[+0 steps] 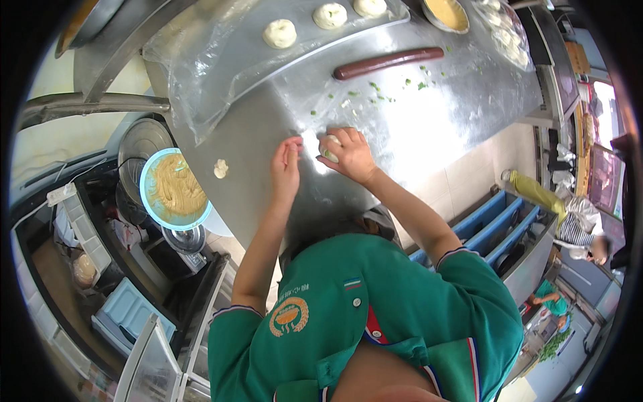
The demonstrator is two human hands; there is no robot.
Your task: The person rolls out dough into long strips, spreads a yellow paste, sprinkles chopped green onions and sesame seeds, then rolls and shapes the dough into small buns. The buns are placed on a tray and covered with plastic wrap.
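Observation:
My right hand (353,155) curls around a pale piece of dough (330,147) with green bits showing in it, low over the steel worktable (241,135). To its left, my left hand (286,168) is raised with bent fingers and holds nothing that I can see. A small gap parts it from the dough. Beyond both hands lies a reddish-brown rolling pin (389,63). Chopped green bits (377,86) are scattered between the pin and my hands. A small lump of dough (220,169) sits near the table's left edge.
Round dough buns (280,34) rest on a plastic-covered tray (241,65) at the back. A bowl of yellow filling (448,15) stands back right, beside a bag of pale pieces (505,37). Left of the table is a blue-rimmed basin of brown paste (176,188). People (577,221) are at far right.

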